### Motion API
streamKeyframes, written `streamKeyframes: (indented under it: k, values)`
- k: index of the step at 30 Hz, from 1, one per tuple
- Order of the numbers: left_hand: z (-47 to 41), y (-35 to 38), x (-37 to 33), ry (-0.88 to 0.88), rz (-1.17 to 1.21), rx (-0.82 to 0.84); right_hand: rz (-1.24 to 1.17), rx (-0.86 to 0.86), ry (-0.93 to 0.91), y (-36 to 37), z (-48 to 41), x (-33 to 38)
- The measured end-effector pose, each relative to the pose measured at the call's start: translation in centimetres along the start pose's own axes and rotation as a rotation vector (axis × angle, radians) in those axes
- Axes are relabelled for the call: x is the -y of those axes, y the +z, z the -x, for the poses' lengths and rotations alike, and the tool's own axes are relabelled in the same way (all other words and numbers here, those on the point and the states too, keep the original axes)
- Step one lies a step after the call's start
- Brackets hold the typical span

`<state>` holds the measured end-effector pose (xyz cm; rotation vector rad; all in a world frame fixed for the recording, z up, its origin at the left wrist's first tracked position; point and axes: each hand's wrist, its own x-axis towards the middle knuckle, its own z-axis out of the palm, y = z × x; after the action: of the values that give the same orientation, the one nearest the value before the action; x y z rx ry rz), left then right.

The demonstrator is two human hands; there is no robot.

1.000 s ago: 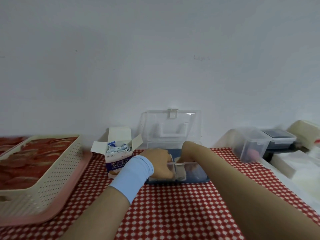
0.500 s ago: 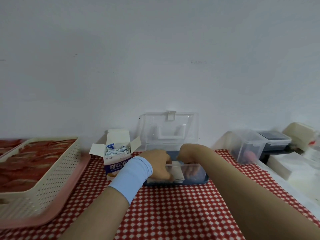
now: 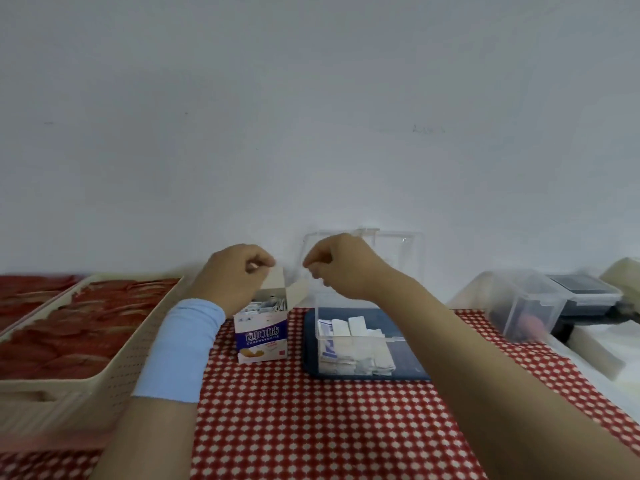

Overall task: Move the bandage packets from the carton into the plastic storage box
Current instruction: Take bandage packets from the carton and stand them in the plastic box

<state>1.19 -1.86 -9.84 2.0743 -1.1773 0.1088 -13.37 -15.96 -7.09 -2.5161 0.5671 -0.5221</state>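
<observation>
Left hand (image 3: pixel 235 275), right hand (image 3: pixel 341 268) lifted from one storage box (image 3: pixel 394 341), near one carton (image 3: pixel 261 337); curled, grip unclear.

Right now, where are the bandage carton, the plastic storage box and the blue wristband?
bandage carton (image 3: pixel 261 336): head view, on its printed front face.
plastic storage box (image 3: pixel 393 338): head view, on its clear front rim.
blue wristband (image 3: pixel 183 348): head view, on the middle of the band, on the left wrist.

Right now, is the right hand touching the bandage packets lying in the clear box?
Apart. The head view shows the right hand up above the packets, with the blue floor of the box visible between them.
</observation>
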Motion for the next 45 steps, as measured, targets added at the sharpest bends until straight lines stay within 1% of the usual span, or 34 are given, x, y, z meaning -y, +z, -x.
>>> streamKeyframes:
  k: [2,4,7,11,15,18,20,23,25,27,30,33,37,39,42,45]
  values:
    - [0.3,0.1,2.4,-0.082,-0.035,-0.032,0.074,0.046,-0.085,1.7,-0.9,1.0]
    - [0.6,0.2,4.1,-0.115,-0.058,-0.037,0.132,0.066,-0.125,3.4,-2.0,1.7]
    - [0.6,0.6,4.8,-0.125,-0.083,-0.01,0.218,0.108,-0.157,5.5,-3.3,2.6]
    - [0.5,1.3,5.5,-0.098,-0.141,0.01,0.381,0.164,-0.172,7.8,-4.8,3.3]
    - [0.5,0.9,6.2,-0.124,-0.068,0.001,0.556,0.204,-0.153,9.7,-5.8,3.3]
    - [0.5,0.8,6.5,-0.147,-0.006,0.005,0.595,0.212,-0.163,10.3,-6.1,3.3]
    - [0.5,0.6,6.6,-0.162,0.041,0.028,0.509,0.187,-0.146,10.0,-6.0,3.0]
    - [0.7,0.4,6.5,-0.164,0.111,0.05,0.307,0.073,-0.104,9.1,-5.8,2.2]
    - [0.7,0.5,6.4,-0.155,0.141,0.031,0.175,-0.002,-0.108,8.7,-5.6,1.7]
    - [0.6,0.8,6.3,-0.142,0.157,-0.026,0.079,-0.05,-0.131,8.6,-5.4,1.3]
    - [0.3,1.1,6.5,-0.142,0.176,-0.099,-0.021,-0.058,-0.152,8.9,-5.3,1.1]
    - [-0.1,1.0,7.1,-0.129,0.295,-0.116,-0.151,-0.071,-0.177,8.3,-5.3,1.4]
    - [-0.4,0.0,6.5,-0.15,0.602,-0.081,-0.268,-0.11,-0.249,6.8,-5.5,2.3]
    - [-0.3,-0.6,6.2,-0.175,0.84,0.005,-0.367,-0.077,-0.272,6.2,-5.4,2.9]
    - [0.4,-0.8,5.9,-0.21,1.19,0.193,-0.456,-0.015,-0.288,5.8,-5.1,3.2]
    - [0.7,-0.2,5.9,-0.252,1.349,0.266,-0.524,0.025,-0.27,6.2,-4.9,3.5]
